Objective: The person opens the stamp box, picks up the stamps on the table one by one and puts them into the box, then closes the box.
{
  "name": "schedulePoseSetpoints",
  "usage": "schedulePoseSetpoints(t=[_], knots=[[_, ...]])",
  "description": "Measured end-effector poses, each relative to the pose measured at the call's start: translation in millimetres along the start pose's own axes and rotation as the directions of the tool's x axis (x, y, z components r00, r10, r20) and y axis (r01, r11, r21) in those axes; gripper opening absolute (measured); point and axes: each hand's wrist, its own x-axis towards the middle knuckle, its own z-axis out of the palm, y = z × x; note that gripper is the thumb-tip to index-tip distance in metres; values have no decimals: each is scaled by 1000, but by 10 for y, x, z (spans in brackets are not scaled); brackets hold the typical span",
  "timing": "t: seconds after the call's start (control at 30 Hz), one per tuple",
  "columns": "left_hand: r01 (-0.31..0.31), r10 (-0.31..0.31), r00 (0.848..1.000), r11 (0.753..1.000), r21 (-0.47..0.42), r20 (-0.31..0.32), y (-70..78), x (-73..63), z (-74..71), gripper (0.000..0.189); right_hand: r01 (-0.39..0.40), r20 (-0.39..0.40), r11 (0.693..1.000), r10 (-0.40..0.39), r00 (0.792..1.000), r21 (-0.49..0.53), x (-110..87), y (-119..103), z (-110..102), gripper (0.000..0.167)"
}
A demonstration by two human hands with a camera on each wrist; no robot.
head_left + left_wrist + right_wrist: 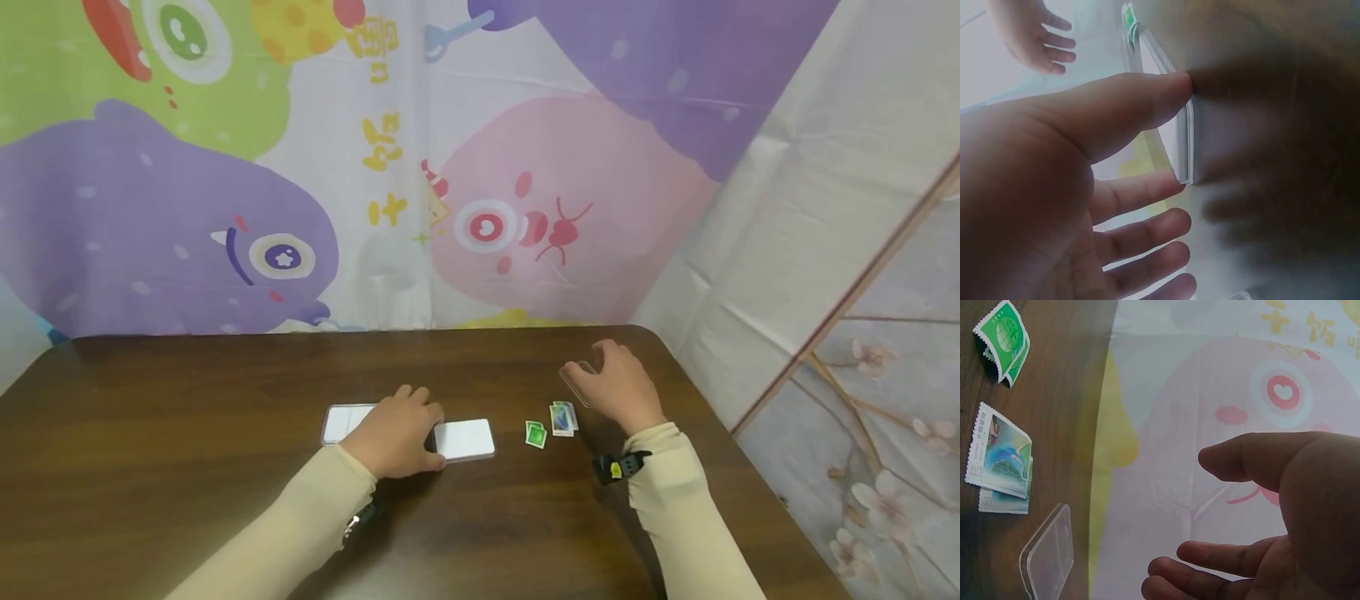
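My left hand (397,433) spans the left end of a flat white case (467,440), thumb and index fingertip at its opposite edges. In the left wrist view the other fingers extend loosely past the case. My right hand (621,388) is raised at the right, its thumb and fingers spread apart with nothing between them. Below it lies a clear plastic lid (1047,556), partly hidden by the hand in the head view. Green stamps (536,434) overlap each other to the right of the case. Blue pictorial stamps (562,419) overlap beside them, close to the lid.
A second clear-edged case with a white inside (347,421) lies left of my left hand, partly covered by it. The brown wooden table (187,500) ends at a cartoon-printed curtain (390,275) behind and a flower-patterned panel (885,467) on the right.
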Motion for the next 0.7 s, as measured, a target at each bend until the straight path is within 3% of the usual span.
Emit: schedulePoseSetpoints(t=[0.3,0.47,0.7], knots=[[17,-18,1000,999,-37,-13,-69,81,8,51,11,5,1000,-11,1000,-17,23,37,16,68],[37,-37,999,999,-39,-4,-104,127,14,53,-17,0,996,17,1000,-90,56,158,48,51],[63,-63,998,997,-42,0,-138,168,22,50,-52,69,986,63,996,-156,78,264,87,44]])
